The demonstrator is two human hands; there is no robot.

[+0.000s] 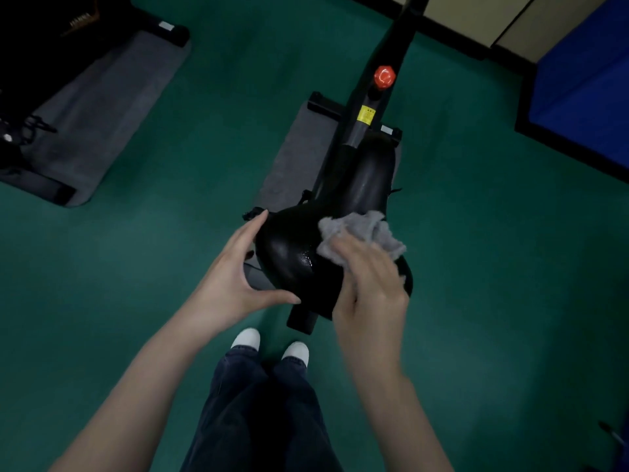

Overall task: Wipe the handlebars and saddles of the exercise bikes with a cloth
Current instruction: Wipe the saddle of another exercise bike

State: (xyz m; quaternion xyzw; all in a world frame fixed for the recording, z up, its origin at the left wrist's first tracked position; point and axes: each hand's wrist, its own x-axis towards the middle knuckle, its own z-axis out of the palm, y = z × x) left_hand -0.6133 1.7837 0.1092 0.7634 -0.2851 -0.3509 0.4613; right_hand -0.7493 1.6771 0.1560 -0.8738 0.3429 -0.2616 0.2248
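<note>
Grey cloth [364,233] on black saddle [292,264] — right hand [369,287] presses it, fingers flat; left hand [235,277], spread open, braces the saddle's side.

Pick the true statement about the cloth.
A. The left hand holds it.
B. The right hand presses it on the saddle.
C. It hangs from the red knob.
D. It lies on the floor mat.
B: the right hand presses the grey cloth onto the black saddle, while the left hand touches the saddle's edge and has no cloth.
</note>
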